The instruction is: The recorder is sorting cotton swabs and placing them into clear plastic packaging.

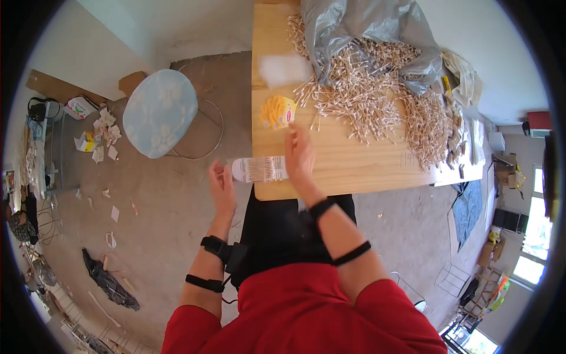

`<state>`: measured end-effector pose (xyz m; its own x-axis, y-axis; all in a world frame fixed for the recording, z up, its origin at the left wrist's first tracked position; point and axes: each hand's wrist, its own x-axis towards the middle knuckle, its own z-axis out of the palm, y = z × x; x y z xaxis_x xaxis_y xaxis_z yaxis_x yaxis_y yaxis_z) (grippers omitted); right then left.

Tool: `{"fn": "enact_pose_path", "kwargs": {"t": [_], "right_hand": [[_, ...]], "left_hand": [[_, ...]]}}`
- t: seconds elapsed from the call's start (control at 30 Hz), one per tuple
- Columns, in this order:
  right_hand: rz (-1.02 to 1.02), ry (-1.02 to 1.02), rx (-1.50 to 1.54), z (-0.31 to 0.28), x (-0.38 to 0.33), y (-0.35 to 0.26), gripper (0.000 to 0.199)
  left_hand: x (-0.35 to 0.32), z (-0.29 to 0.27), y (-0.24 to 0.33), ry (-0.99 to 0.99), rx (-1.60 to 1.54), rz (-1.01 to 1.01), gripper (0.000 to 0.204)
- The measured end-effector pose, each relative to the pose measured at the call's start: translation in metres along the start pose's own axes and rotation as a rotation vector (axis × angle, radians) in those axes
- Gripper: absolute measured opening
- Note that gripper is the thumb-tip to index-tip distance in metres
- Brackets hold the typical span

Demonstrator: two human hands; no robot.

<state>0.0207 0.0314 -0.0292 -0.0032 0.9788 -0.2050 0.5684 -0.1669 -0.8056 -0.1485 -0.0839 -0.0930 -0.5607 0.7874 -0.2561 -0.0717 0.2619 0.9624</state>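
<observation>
My right hand [299, 154] rests over the near edge of a wooden table [365, 165] and holds the right end of a clear packet of cotton swabs [259, 169]. The packet sticks out past the table's left edge. My left hand [221, 184] hovers just left of the packet, fingers spread, apart from it or barely touching; which one is unclear. A stack of yellow labels [277, 112] lies on the table beyond my right hand.
A big heap of loose cotton swabs [377, 94] spills from a grey plastic bag [359, 29] at the table's far side. A white wad [284, 69] lies near it. A pale blue stool [159, 112] stands to the left, with scraps on the floor.
</observation>
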Motion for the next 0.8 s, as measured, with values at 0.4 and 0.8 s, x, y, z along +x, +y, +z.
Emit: {"fn": "enact_pose_path", "kwargs": {"t": [0.4, 0.8], "right_hand": [[0.117, 0.216, -0.084, -0.002, 0.086, 0.020, 0.037], [0.011, -0.487, 0.447, -0.036, -0.042, 0.017, 0.017]], "left_hand": [[-0.048, -0.040, 0.004, -0.024, -0.036, -0.068, 0.028], [-0.044, 0.039, 0.062, -0.440, -0.225, -0.118, 0.023]]}}
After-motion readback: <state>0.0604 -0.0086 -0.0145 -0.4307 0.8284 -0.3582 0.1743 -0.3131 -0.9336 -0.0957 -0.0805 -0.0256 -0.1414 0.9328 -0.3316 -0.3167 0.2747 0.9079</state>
